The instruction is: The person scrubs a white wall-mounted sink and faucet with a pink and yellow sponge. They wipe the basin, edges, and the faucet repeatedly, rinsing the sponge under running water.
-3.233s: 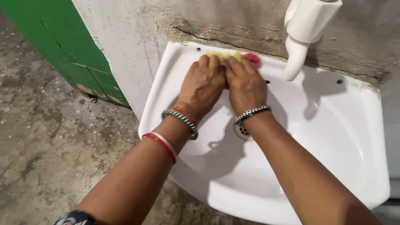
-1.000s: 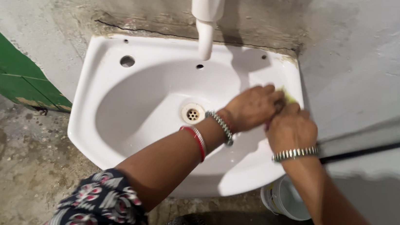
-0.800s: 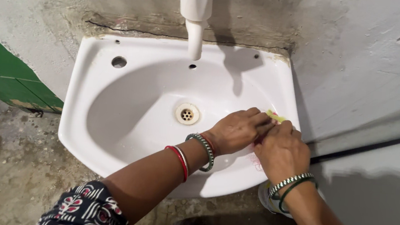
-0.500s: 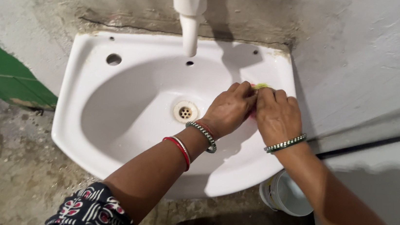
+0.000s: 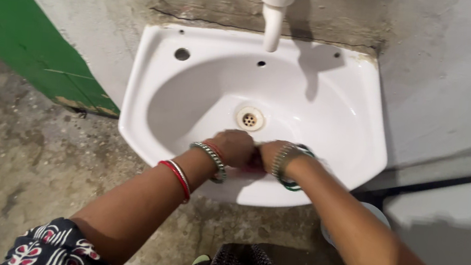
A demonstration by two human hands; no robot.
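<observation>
A white wall-mounted washbasin (image 5: pixel 154 78) fills the middle of the view, with a metal drain (image 5: pixel 249 118) at its centre. My left hand (image 5: pixel 235 147) and my right hand (image 5: pixel 271 155) press side by side on the basin's inner front wall. Between them shows a bit of a pink scrubbing pad (image 5: pixel 255 162), mostly hidden under my fingers. Both hands are closed over it. Bangles ring both wrists.
A white tap spout (image 5: pixel 273 12) hangs over the back of the basin. A green door (image 5: pixel 31 38) stands at the left against the rough grey wall. A white bucket (image 5: pixel 377 215) sits partly hidden below the basin's right side. The floor is bare concrete.
Both hands slid with the pad from the basin's right side down to its front inner wall. The view shifted, so the basin now sits further right and higher.
</observation>
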